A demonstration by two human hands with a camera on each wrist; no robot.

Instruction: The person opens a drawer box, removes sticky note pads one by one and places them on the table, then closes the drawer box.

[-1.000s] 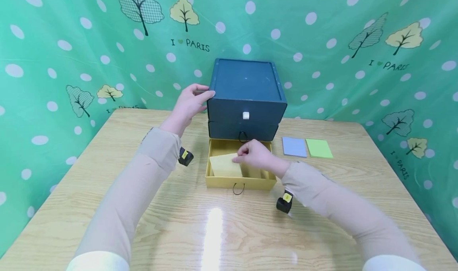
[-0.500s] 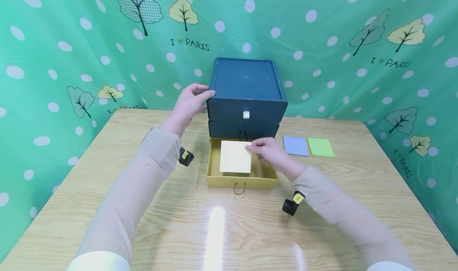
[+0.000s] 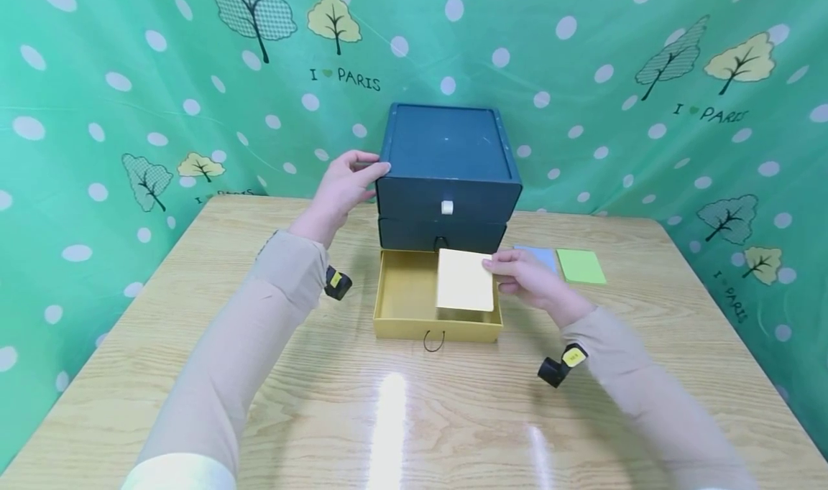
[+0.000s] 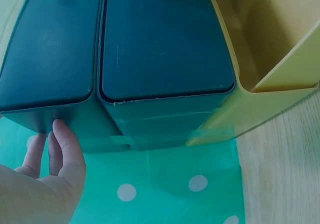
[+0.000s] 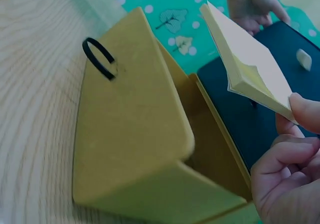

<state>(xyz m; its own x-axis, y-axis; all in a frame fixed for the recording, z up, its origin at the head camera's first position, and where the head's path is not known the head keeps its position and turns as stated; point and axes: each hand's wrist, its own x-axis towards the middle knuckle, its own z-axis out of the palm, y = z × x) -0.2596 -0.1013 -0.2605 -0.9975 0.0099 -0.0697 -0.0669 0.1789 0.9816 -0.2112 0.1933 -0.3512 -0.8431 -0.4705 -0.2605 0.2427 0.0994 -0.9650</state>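
Observation:
My right hand pinches a pale yellow sticky note pad by its right edge, thumb on top. The pad hangs over the right part of a pulled-out yellow drawer, apart from its floor. In the right wrist view the pad shows its thick side and a slightly lifted corner sheet. My left hand rests on the front left corner of a dark blue drawer box, its thumb on the top edge. The left wrist view shows these fingers touching the box's side.
A blue pad, partly behind my right hand, and a green pad lie on the wooden table right of the box. A black loop pull sticks out at the drawer's front. A green patterned cloth hangs behind.
My right hand has lifted the yellow pad from its tilted place in the drawer, levelled it and carried it rightward. The left hand has stayed on the box.

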